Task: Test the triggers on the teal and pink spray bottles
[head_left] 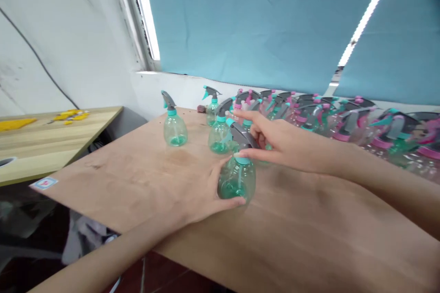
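A clear green spray bottle with a grey and turquoise trigger head stands upright on the wooden table. My left hand wraps round the bottle's body from the left, its thumb across the front. At the bottle's top, my right hand has its thumb against the turquoise collar and other fingers curled behind the grey head; the index finger points left. Part of the grip is hidden behind the head. Just behind stands another green spray bottle, and a further green spray bottle is to the left.
Many pink and green spray bottles crowd the back right along the wall. One more green bottle stands at the back. A lower table at left bears yellow pieces. A blue curtain hangs behind.
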Action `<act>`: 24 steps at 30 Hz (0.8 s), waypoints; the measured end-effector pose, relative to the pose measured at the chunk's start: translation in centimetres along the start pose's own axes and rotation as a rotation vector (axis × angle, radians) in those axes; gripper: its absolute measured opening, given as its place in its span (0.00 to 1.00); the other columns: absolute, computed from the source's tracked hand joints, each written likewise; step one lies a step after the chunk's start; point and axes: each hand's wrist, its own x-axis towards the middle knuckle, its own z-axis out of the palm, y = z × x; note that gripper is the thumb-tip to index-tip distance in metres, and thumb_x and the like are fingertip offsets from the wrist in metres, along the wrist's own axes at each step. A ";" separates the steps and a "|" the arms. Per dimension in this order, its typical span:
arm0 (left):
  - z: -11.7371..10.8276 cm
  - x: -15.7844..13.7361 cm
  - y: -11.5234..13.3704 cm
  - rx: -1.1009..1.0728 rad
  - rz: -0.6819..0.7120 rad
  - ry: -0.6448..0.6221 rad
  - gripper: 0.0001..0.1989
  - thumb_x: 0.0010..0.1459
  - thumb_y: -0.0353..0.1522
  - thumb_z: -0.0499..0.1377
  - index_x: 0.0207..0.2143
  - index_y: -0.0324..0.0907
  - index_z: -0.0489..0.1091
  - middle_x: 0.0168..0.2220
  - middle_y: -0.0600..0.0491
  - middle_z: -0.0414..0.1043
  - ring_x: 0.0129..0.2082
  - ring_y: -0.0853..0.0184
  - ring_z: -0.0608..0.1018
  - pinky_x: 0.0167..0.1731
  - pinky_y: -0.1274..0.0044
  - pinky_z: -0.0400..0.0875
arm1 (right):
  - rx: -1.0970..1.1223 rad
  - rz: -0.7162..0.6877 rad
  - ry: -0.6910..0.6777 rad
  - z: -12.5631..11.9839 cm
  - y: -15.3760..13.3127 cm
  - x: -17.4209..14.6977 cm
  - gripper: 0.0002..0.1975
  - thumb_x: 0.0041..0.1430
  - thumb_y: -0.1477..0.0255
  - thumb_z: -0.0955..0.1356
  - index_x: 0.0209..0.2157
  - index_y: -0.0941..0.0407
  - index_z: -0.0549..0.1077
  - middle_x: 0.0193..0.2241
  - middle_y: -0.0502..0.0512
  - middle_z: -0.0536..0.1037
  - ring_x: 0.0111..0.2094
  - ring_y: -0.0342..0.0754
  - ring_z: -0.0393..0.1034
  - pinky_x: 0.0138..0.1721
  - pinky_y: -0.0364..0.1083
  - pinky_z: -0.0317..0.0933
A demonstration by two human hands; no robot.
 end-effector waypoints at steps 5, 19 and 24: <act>4.4 2.5 1.4 -0.158 -0.024 -0.045 0.44 0.47 0.47 0.66 0.62 0.48 0.50 0.63 0.45 0.57 0.62 0.52 0.62 0.60 0.55 0.58 | 0.182 0.132 0.012 -0.5 5.3 -6.1 0.53 0.46 0.53 0.73 0.66 0.47 0.43 0.52 0.60 0.71 0.51 0.61 0.67 0.44 0.55 0.66; 13.5 9.0 7.4 -0.256 0.188 -0.223 0.48 0.42 0.49 0.69 0.62 0.44 0.52 0.61 0.43 0.59 0.61 0.50 0.63 0.58 0.58 0.61 | 0.600 0.282 0.428 1.3 8.9 -13.1 0.18 0.56 0.61 0.70 0.48 0.49 0.69 0.40 0.53 0.75 0.41 0.54 0.71 0.40 0.54 0.67; 14.1 9.6 7.5 -0.240 0.219 -0.244 0.47 0.44 0.49 0.68 0.62 0.47 0.51 0.63 0.45 0.57 0.63 0.50 0.61 0.59 0.57 0.59 | 0.662 0.274 0.528 1.4 9.3 -12.8 0.10 0.58 0.65 0.67 0.41 0.52 0.69 0.37 0.51 0.73 0.36 0.48 0.69 0.37 0.49 0.64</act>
